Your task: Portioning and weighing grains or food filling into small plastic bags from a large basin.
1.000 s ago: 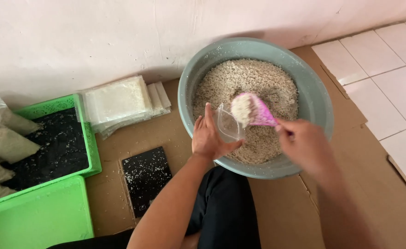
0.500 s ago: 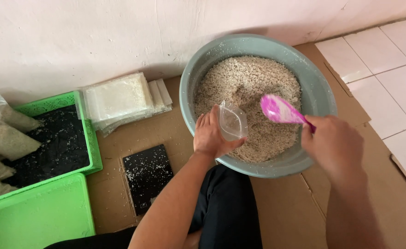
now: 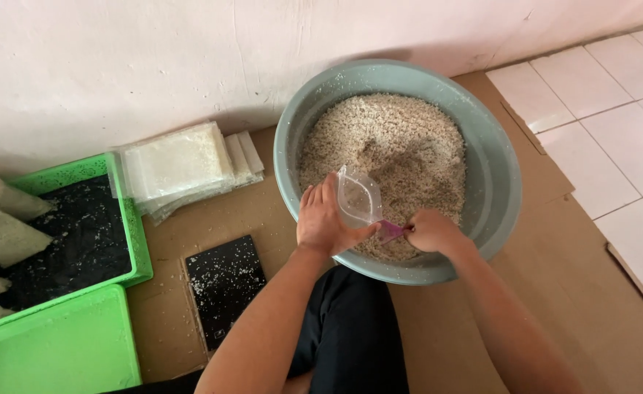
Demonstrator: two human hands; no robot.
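Here the basin, a wide round grey-green plastic tub, sits on flat brown cardboard against the wall and is heaped with pale, coarse grain. The left hand hovers over the basin's near rim, its fingers closed around a small clear bag, thin and crinkly, held upright with its mouth open so it can take grain right above the heap, where spills would fall back in. The right hand, just right of it over the same rim, has its fingers wrapped around the handle of a pink scoop, whose bowl is hidden behind the bag. Left of the basin lies a stack of flat empty bags; further left, a green tray with a black liner holds filled bags. A speckled black board lies on the cardboard below that stack.
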